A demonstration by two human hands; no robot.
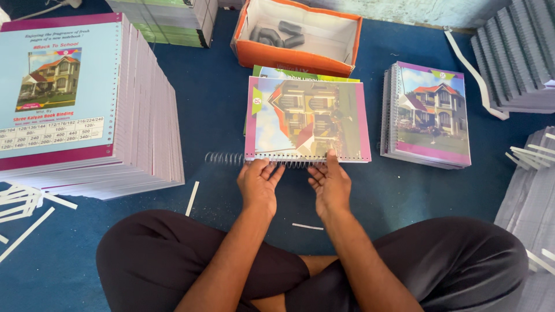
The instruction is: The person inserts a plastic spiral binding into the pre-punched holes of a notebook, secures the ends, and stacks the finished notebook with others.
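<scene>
A notebook [306, 118] with a house picture and a pink border lies on the blue floor in front of me. A metal spiral coil [222, 158] runs along its near edge and sticks out to the left. My left hand [258, 184] has its fingers on the coil at the notebook's near edge. My right hand [329, 184] is beside it, thumb pressing on the cover's near edge, fingers at the coil. Another cover [289, 73] shows from under the notebook's far side.
A tall stack of unbound notebooks [87, 104] stands at the left. Spiral-bound notebooks [428, 115] are piled at the right. An orange cardboard box [298, 34] sits behind. Grey stacks [514, 52] lie far right. Paper strips [26, 205] litter the floor. My crossed legs [312, 266] are near.
</scene>
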